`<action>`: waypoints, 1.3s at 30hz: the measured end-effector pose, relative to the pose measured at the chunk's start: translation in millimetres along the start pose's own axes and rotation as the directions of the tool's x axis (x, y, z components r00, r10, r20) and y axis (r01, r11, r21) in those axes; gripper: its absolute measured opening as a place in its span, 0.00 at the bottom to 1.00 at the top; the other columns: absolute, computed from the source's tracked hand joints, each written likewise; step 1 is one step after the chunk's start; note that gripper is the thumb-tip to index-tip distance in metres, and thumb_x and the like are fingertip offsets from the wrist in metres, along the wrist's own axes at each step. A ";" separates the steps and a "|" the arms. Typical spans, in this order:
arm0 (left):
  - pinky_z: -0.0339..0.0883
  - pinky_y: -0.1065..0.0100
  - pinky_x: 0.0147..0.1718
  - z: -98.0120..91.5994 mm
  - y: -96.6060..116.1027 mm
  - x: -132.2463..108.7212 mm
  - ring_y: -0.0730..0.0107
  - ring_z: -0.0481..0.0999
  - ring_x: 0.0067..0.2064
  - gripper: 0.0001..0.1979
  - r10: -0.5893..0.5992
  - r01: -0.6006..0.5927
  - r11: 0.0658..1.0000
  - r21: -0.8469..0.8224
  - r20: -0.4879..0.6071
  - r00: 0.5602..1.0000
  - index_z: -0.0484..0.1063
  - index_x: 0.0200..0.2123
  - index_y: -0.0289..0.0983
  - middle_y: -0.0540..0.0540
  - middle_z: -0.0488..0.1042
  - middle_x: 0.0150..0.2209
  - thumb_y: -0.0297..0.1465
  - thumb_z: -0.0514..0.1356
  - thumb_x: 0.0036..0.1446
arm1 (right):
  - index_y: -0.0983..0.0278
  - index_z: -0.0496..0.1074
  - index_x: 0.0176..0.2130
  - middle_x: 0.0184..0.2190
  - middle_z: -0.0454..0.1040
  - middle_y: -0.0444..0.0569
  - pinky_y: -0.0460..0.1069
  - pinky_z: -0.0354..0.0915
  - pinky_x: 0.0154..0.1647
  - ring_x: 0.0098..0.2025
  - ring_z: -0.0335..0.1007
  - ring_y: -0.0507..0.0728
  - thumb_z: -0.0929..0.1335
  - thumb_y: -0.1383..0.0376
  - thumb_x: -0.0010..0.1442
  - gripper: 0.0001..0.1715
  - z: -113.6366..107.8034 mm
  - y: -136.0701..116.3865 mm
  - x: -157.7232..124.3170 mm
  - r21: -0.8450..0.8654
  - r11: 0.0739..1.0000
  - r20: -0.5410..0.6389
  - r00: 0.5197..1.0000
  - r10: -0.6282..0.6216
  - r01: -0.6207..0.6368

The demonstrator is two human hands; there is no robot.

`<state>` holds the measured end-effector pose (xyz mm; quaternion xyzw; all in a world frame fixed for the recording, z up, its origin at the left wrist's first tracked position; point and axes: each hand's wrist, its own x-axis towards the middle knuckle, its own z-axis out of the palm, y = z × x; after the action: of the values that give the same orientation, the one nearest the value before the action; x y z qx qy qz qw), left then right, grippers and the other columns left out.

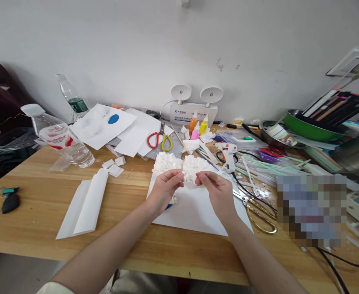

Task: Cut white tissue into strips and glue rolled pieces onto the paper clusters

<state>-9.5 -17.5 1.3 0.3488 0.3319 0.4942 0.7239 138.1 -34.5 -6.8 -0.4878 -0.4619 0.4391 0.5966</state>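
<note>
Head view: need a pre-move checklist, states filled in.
1. Left hand and right hand both in view: ok.
2. What each grip pinches, if anything: cannot tell, too small.
3. Bumpy white pieces within reach, just beyond the hands: ok, it seems.
4. Scissors well away from right wrist: not ok; gold-handled scissors lie close beside it.
5. Glue gun cool: cannot tell.
6. Red-labelled water bottle capped, apart from both hands: ok.

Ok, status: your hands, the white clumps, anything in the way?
Left hand, right hand: both pinched over white sheet; anything held, too small to tell. White clumps just beyond, contact unclear. Gold-handled scissors and glue gun crowd the right side.
</note>
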 end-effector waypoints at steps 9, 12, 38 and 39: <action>0.58 0.72 0.33 -2.1 4.3 2.0 0.79 0.63 0.27 0.06 0.040 -0.040 0.999 0.009 -0.033 0.999 0.73 0.25 0.36 0.52 0.66 0.24 0.32 0.64 0.45 | 0.65 0.69 0.23 0.19 0.65 0.43 0.47 0.57 0.27 0.24 0.59 0.51 0.68 0.53 0.49 0.17 -26.9 -5.1 16.7 -0.398 0.915 -0.186 0.972 -0.146 0.061; 0.58 0.72 0.33 -2.6 7.2 1.4 0.79 0.63 0.28 0.05 0.057 -0.056 0.998 0.016 -0.041 0.998 0.73 0.26 0.36 0.52 0.66 0.24 0.32 0.63 0.46 | 0.65 0.64 0.19 0.17 0.61 0.42 0.46 0.52 0.23 0.21 0.55 0.50 0.62 0.51 0.55 0.23 -40.7 -14.5 13.4 -0.525 0.849 -0.156 0.976 -0.152 0.048; 0.57 0.71 0.33 -0.7 7.4 -3.4 0.74 0.64 0.30 0.07 0.205 -0.205 0.910 0.361 0.038 0.978 0.72 0.29 0.37 0.50 0.68 0.28 0.34 0.61 0.48 | 0.67 0.70 0.28 0.27 0.72 0.52 0.51 0.58 0.31 0.30 0.65 0.58 0.67 0.50 0.45 0.21 -105.0 24.7 83.3 -0.855 0.519 -0.118 0.968 -0.222 0.014; 0.57 0.71 0.32 -0.9 7.8 -3.7 0.74 0.64 0.30 0.06 0.212 -0.213 0.903 0.374 0.044 0.976 0.72 0.28 0.37 0.50 0.69 0.29 0.34 0.61 0.48 | 0.66 0.69 0.24 0.25 0.71 0.52 0.51 0.57 0.31 0.30 0.64 0.58 0.68 0.51 0.44 0.19 -102.7 27.2 89.1 -0.860 0.511 -0.125 0.966 -0.227 0.009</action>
<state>-15.1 -18.7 7.9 0.5159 0.3795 0.4968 0.5856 253.5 37.9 -32.7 -0.7300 -0.5800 0.0570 0.3569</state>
